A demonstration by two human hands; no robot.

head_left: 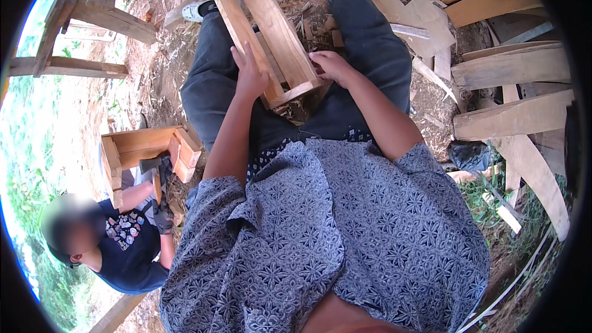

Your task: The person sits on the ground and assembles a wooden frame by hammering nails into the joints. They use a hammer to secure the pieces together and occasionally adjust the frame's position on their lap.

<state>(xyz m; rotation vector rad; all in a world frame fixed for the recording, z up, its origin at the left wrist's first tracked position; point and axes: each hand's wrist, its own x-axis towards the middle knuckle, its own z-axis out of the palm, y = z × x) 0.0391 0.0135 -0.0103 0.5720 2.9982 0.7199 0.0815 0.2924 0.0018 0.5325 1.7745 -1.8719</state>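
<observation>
A long rectangular wooden frame (285,46) with an open middle stands tilted between my knees, its near end close to my lap. My left hand (250,77) holds its left board, with some fingers stretched along the outer side. On the right, my right hand (335,68) grips the right board near the near corner; its fingertips are partly hidden behind the wood. Through the open middle, a narrow piece of wood shows inside the frame.
At left a person in a dark shirt (132,253) works on another wooden frame (145,142), wearing a glove. Curved planks (509,68) are stacked at right, near a dark plastic bag (468,155). Wood scraps (425,21) and shavings cover the ground. Timber rails (111,18) stand far left.
</observation>
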